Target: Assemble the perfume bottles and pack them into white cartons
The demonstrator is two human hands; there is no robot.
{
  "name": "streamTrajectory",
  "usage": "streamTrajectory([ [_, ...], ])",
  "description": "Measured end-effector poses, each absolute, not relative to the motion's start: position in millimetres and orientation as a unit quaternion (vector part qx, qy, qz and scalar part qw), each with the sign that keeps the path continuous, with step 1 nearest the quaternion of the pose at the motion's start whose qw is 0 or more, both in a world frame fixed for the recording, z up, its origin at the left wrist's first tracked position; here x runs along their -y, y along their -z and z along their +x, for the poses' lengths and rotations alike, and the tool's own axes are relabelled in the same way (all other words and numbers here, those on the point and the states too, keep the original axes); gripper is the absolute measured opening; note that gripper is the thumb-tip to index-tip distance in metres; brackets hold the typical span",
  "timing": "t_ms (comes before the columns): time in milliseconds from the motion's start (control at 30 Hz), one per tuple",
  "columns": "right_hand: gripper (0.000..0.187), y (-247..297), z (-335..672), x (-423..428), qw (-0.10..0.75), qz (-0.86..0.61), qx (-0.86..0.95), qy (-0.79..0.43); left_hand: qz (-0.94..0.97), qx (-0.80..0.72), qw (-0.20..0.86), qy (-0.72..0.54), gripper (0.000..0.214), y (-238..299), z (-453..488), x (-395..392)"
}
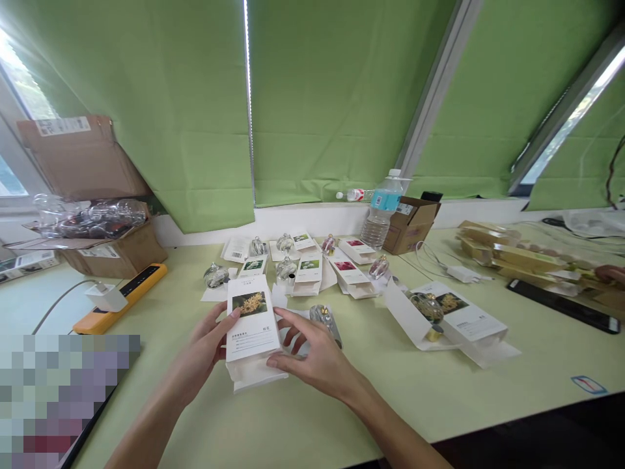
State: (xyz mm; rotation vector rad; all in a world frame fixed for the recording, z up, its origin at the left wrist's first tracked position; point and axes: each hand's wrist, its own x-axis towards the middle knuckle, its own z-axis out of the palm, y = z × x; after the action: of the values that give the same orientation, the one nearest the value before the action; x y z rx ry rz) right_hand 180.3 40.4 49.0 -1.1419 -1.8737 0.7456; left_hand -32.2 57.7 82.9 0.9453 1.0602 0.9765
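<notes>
My left hand and my right hand both grip a white carton with a yellow-flower picture, held just above the pale green table. The left fingers clasp its left edge, the right thumb and fingers pinch its right lower side. The carton's bottom flap hangs open. A small glass bottle with a gold cap lies just right of my right hand.
Several more white cartons and glass bottles lie behind. An opened carton with a bottle lies to the right. A water bottle, cardboard boxes, an orange power strip and a black phone stand around.
</notes>
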Motion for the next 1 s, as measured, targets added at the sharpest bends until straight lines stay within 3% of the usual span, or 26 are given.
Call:
streamTrajectory([
  [200,0.075,-48.1,183.1,-42.0,0.399,-0.43,0.745,-0.319,0.39,-0.486,0.646,-0.441,0.056,-85.1,-31.0,-55.8],
  [600,0.096,-52.2,185.0,-39.6,0.368,-0.42,0.743,-0.368,0.404,-0.454,0.667,-0.43,0.055,-82.8,-34.5,-58.1],
  [1000,0.075,-51.9,183.0,-39.9,0.389,-0.426,0.754,-0.315,0.416,-0.444,0.673,-0.421,0.056,-78.4,-35.6,-58.6],
])
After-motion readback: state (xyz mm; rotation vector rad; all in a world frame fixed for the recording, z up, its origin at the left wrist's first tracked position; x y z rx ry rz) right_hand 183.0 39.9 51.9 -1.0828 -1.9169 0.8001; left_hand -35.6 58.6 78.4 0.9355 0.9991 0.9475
